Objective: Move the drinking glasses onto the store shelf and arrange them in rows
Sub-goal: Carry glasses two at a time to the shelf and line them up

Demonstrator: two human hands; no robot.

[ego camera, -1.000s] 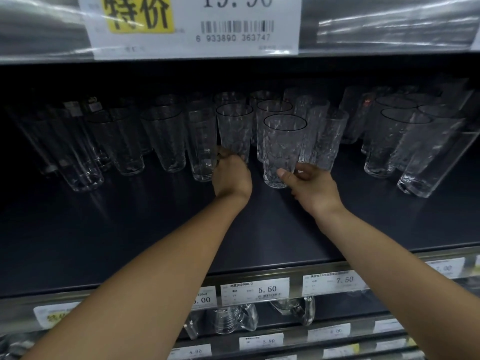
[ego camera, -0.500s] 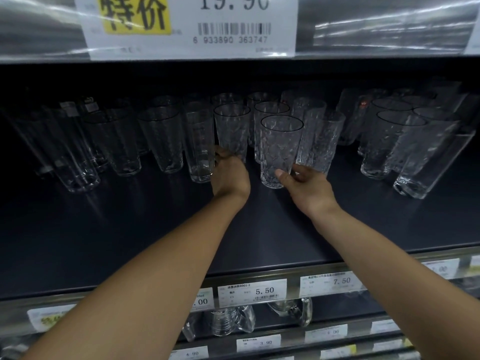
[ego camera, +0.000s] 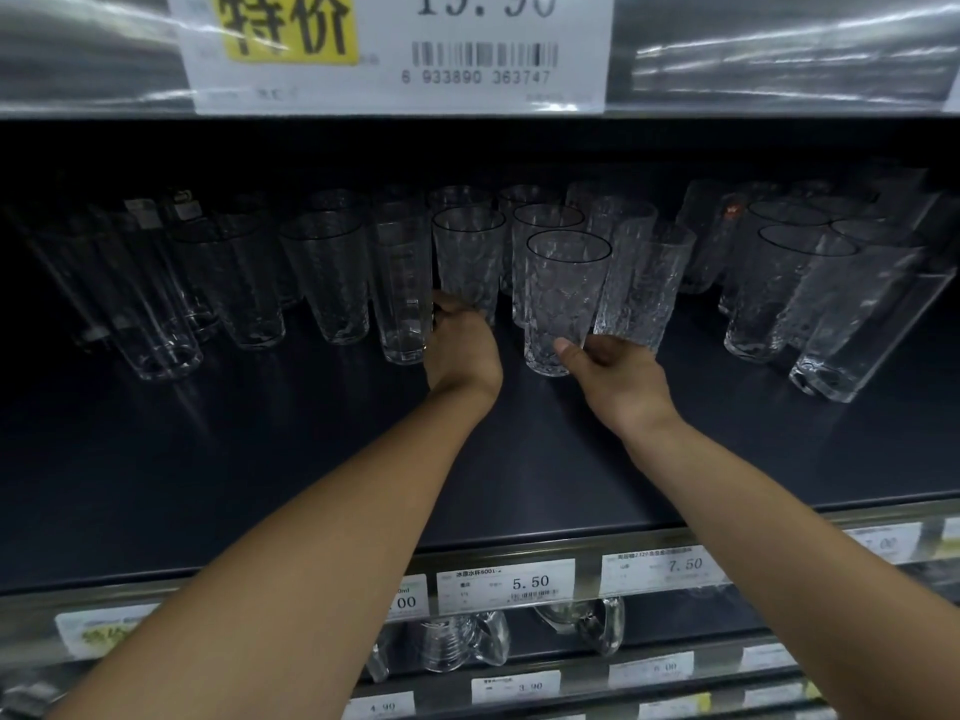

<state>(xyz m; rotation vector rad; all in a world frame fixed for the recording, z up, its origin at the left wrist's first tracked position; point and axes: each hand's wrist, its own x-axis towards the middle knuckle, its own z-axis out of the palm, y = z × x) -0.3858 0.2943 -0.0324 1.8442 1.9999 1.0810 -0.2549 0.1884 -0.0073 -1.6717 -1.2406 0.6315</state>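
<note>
Several clear drinking glasses stand in rows on a dark store shelf [ego camera: 260, 459]. My left hand [ego camera: 460, 350] grips the base of a textured glass [ego camera: 467, 257] in the middle of the shelf. My right hand [ego camera: 613, 376] holds the base of another textured glass [ego camera: 563, 298] that stands just in front and to the right, thumb on its near side, fingers round its right side. Both glasses are upright with their bases on the shelf. More textured glasses [ego camera: 644, 283] stand right behind them.
Tall smooth glasses [ego camera: 322, 278] fill the shelf's left side, and wider glasses [ego camera: 789, 288] the right. A shelf edge with a large price tag [ego camera: 395, 49] hangs overhead. Price labels [ego camera: 506, 584] line the front rail; glass mugs [ego camera: 457, 641] sit on the shelf below.
Both hands stay on the same two glasses; the right-hand glass has shifted slightly nearer the row. The camera view drifted a little.
</note>
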